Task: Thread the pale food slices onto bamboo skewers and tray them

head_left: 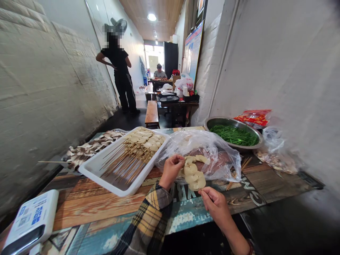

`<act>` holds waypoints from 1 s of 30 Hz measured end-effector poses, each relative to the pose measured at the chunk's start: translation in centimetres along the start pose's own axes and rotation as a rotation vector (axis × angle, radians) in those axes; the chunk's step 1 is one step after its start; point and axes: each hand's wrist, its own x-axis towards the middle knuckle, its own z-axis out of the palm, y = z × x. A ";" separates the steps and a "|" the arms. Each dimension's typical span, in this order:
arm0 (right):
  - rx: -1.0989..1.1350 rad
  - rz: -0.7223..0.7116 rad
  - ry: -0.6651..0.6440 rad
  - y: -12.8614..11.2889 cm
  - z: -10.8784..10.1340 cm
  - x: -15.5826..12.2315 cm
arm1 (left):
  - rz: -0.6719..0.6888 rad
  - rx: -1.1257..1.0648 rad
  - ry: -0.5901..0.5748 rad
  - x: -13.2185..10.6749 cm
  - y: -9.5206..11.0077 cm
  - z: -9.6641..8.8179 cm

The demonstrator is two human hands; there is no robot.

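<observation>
My left hand (172, 168) is pinched on a pale slice at the top of a skewer of slices (194, 173), just in front of a clear plastic bag (204, 150). My right hand (214, 202) is closed on the skewer's lower end, below the bottom slice. The skewer carries several round beige slices and hangs above the patterned wooden table (87, 205). To the left lies a white tray (99, 169) with several finished skewers (132, 152).
A tray of mushroom pieces (90, 147) sits far left. A metal bowl of green stalks (233, 134) and a red packet (253, 118) stand at the right by the wall. A white device (30, 221) lies bottom left. One person stands in the aisle; another sits far back.
</observation>
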 end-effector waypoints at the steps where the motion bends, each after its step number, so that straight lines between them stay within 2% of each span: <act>1: -0.005 -0.005 0.006 0.0 0.0 0.0 | -0.016 -0.019 -0.008 -0.1 0.0 0.0; 7: 0.001 -0.004 0.017 0.0 0.0 -0.1 | -0.112 -0.150 -0.098 -0.3 0.5 0.0; 12: 0.003 0.004 0.018 0.0 -0.1 -0.1 | -0.264 -0.316 -0.101 -0.5 0.6 0.0; 18: -0.036 -0.029 -0.006 -0.3 0.0 -0.1 | -0.319 -0.354 -0.185 -0.8 0.4 0.3; 24: -0.089 -0.080 -0.018 -0.3 0.3 0.0 | -0.266 -0.270 -0.104 -0.6 -0.1 0.3; 30: -0.156 -0.099 0.000 -0.3 0.3 -0.1 | -0.194 -0.095 0.005 -0.7 -0.1 0.7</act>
